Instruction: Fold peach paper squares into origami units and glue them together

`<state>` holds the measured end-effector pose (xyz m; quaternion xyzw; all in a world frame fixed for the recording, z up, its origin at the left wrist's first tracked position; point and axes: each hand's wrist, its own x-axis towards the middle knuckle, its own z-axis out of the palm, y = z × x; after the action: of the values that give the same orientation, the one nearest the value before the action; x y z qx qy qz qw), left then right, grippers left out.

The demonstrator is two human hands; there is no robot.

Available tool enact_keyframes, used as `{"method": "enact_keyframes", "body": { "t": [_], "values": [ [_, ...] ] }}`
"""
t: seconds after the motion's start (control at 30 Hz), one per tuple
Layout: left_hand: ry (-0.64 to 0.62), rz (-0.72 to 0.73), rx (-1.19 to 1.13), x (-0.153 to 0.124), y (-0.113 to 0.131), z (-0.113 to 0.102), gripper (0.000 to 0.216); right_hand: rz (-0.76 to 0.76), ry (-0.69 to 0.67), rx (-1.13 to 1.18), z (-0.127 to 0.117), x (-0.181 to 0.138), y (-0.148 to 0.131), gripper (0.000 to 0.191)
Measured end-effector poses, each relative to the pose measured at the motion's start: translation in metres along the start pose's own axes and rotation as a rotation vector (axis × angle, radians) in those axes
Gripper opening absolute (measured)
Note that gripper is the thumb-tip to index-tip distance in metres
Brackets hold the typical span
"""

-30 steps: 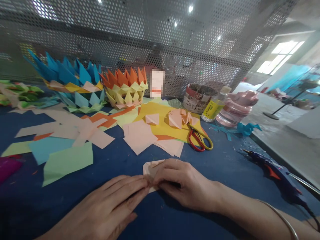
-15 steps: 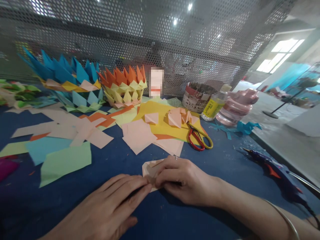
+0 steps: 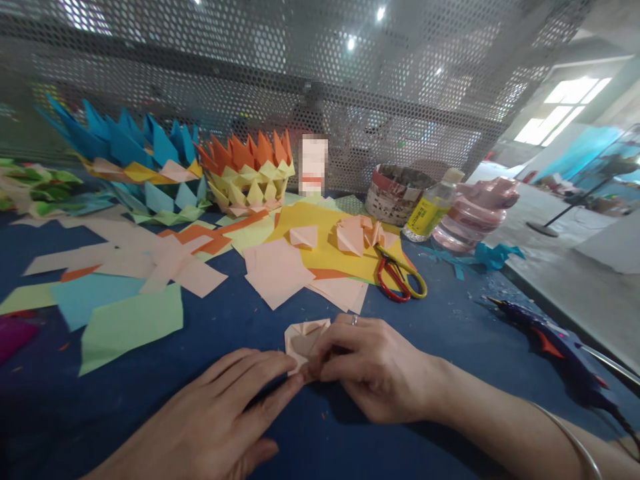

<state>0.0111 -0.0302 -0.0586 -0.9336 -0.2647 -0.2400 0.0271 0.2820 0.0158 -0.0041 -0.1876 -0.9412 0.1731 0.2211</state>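
A small folded piece of peach paper lies on the blue table near the front edge. My right hand curls over its right side, fingers pinching the fold; a ring shows on one finger. My left hand lies flat with its fingers stretched toward the paper, the fingertips pressing its lower left corner. Most of the paper's near half is hidden under the fingers.
Loose peach, green, blue and orange sheets litter the table. A yellow sheet bears folded peach units and red-and-yellow scissors. Spiky paper baskets stand at the back by a mesh wall, with a bottle, pink jug and blue glue gun.
My right hand's fingers have drawn in and closed tighter over the paper's fold. The left hand has stayed pressed at the paper's corner.
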Motion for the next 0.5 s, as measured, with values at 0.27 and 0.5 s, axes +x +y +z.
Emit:
{"method": "enact_keyframes", "body": {
  "t": [0.27,0.5],
  "values": [
    [0.078,-0.103,-0.036,0.004,0.005,-0.014,0.03,-0.001,0.035,0.028,0.0,-0.001,-0.001,0.038],
    [0.081,-0.272,-0.096,0.001,-0.004,-0.016,0.036,0.036,0.029,0.024,-0.002,0.001,-0.004,0.031]
  ]
}}
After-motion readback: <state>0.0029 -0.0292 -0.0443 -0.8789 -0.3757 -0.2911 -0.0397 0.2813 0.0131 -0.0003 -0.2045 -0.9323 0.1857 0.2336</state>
